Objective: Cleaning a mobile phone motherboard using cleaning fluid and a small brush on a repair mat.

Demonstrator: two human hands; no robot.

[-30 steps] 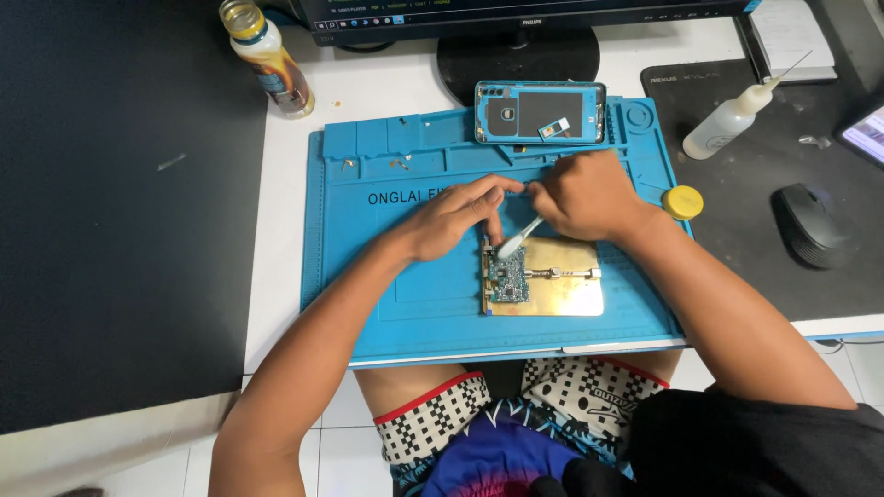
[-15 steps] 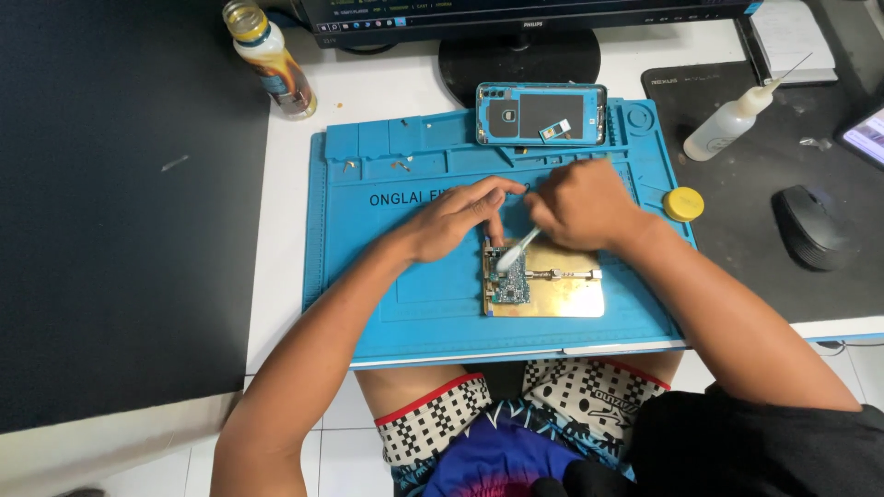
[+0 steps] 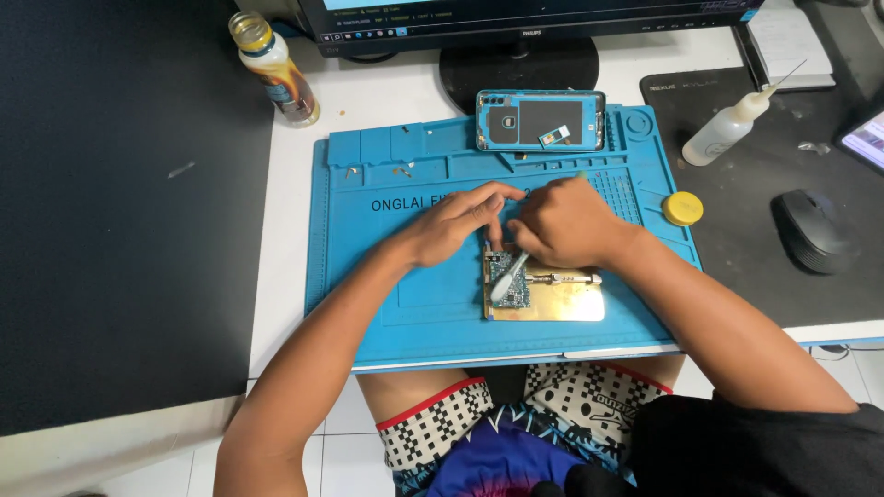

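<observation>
A person sits at a white desk, seen from above, with both bare hands meeting over a blue silicone work mat [image 3: 414, 304]. The right hand [image 3: 564, 221] is clenched around a small white brush [image 3: 508, 276], whose handle vanishes into the fist while the pale bristle end slants down and away from the grip toward the person's body. That bristle end rests on a small green circuit board [image 3: 509, 283], which lies just below the fist, clamped at the left end of a gold-coloured metal holder plate [image 3: 571, 299]. The plate stretches out under and to the right of the brush tip.

The left hand [image 3: 458, 221] lies just beside the right one, fingers curled with the tips pressing down at the top edge of the board; it seems to steady the board rather than grasp anything, though the fingertips are partly hidden.

Beyond the grip, at the far edge of the mat, lies an opened phone back shell [image 3: 540, 120]. Further right of the fist sits a round yellow cap [image 3: 682, 209], and beyond that a white squeeze bottle with a needle tip [image 3: 727, 129] and a black computer mouse [image 3: 810, 230] on a dark pad. Far to the left stands a bottle with a yellow lid [image 3: 274, 69]. A monitor stand [image 3: 520, 64] rises behind the mat.
</observation>
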